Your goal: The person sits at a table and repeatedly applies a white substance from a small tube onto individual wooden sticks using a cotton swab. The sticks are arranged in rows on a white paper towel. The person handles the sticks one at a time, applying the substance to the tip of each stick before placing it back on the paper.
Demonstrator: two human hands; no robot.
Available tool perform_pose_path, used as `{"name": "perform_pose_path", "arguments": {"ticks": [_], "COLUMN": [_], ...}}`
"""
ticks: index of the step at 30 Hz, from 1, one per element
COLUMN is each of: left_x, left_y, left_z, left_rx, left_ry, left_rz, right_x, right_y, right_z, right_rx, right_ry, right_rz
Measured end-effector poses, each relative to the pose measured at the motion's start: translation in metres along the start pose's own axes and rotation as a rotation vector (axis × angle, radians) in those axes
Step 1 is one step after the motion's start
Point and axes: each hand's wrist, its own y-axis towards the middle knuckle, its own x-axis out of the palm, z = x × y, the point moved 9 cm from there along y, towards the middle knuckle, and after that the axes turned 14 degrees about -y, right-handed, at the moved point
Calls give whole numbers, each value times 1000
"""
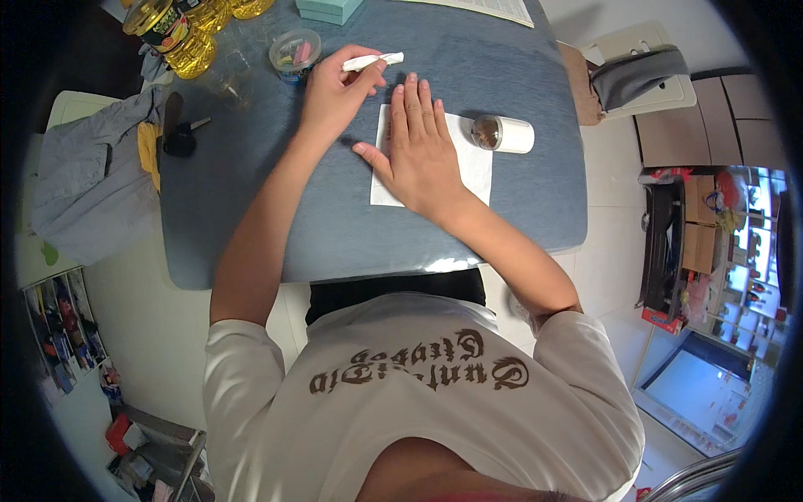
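Between the thumb and fingers of my left hand point(339, 88) is a thin white roll point(372, 61), perhaps paper or tissue. It is held above the far part of the table, with one end sticking out to the right. My right hand point(421, 150) lies flat, palm down, on a white sheet of paper point(475, 172), fingers straight and thumb spread. The palm hides much of the sheet; faint print shows by the thumb. Touching or very near the sheet's right edge is a small clear jar point(502, 133) with dark contents and a white part; whether it stands or lies, I cannot tell.
A clear plastic tub point(295, 55) of coloured pieces stands beside my left hand. Bottles of yellow oil point(191, 53), a teal box point(329, 9) and a printed sheet point(489, 7) are farther back. A key point(182, 138) lies on the blue-grey tabletop point(251, 257) at left.
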Motion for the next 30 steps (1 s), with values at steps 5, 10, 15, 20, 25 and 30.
{"name": "perform_pose_path", "arguments": {"ticks": [5,10,15,20,25,30], "left_x": [2,4,5,4,6,6], "left_y": [0,0,-1,1,-1,-1], "left_z": [-3,-2,-2,-5,-3,-4], "left_rx": [18,24,6,8,13,9], "left_ry": [50,80,96,98,105,95], "left_rz": [-43,-37,-48,-56,-56,-68], "right_x": [4,4,-1,-6,-10,-10], "right_y": [-2,-4,-12,-19,-26,-25], "right_z": [0,-1,-8,-12,-17,-16], "right_rx": [18,35,40,66,81,83], "right_ry": [-41,-44,-53,-12,-7,-6], "right_rz": [22,10,-24,-39,-49,-28]}}
